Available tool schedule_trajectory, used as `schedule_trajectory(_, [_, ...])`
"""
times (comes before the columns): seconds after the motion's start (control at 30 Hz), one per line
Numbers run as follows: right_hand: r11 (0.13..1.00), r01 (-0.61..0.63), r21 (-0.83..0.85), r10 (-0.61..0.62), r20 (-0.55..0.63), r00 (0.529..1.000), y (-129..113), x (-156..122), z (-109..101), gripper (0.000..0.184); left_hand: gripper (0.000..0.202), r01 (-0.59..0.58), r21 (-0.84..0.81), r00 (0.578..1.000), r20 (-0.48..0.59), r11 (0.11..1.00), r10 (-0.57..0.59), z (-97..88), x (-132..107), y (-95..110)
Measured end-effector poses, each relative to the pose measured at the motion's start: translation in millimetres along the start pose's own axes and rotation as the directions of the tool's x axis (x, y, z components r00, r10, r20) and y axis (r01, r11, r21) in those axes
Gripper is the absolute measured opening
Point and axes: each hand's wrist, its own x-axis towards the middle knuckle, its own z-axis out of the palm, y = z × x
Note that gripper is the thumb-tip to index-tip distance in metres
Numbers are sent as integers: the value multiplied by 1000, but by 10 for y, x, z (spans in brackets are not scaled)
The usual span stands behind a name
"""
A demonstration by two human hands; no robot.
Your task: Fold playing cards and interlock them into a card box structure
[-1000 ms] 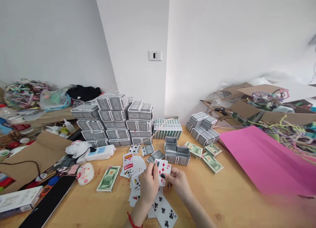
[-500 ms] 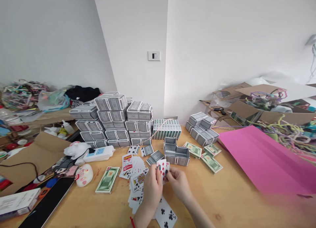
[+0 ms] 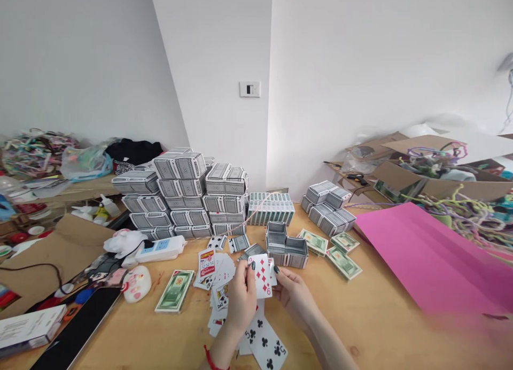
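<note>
My left hand (image 3: pixel 242 299), a red cord at its wrist, pinches a diamonds playing card (image 3: pixel 262 278) that faces me. Behind that card, at its right edge, a second playing card (image 3: pixel 273 274) shows in part, pinched by the fingers of my right hand (image 3: pixel 295 294). Below my hands lie loose clubs cards (image 3: pixel 269 344), and a spread of cards (image 3: pixel 223 268) reaches out left of my left hand. Just beyond the held cards stands an L-shaped block folded from grey-backed cards (image 3: pixel 294 251). A face-down grey card (image 3: pixel 254 251) is beside it, partly hidden by my left hand.
Stacked grey card blocks (image 3: pixel 186 188) rise at the back left, with a smaller stack (image 3: pixel 328 209) at the back right. Green card packs (image 3: pixel 343 263) lie on the right, another (image 3: pixel 175 291) on the left. Pink paper (image 3: pixel 433 257) covers the right side. A power strip (image 3: pixel 162 249) sits left.
The front diamonds card has turned to face me more fully. My left hand has shifted slightly left, and my right hand slightly right, uncovering more of the clubs cards below.
</note>
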Motion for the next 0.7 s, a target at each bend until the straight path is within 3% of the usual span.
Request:
schedule_trajectory(0.17, [975,-125,185,119,44,992,28,-10,-50,26,19,15,-70,999,34,997,-13,5,-38,62])
schedule_trajectory(0.33, [991,-72,109,68,33,997,31,-19,-41,24,18,-32,-26,998,58,999,34,23,-62,55])
schedule_trajectory(0.5, [999,-50,19,51,-101,994,49,30,-76,30,19,-74,-8,989,130,997,74,63,-79,-16])
schedule_trajectory(0.57, [999,-8,-45,2,-145,989,63,48,-101,33,20,-42,-29,984,175,999,47,91,-81,-47])
schedule_trajectory(0.7, [949,167,-268,-226,-206,952,123,49,-104,37,22,26,-74,977,213,997,-10,155,-87,-82])
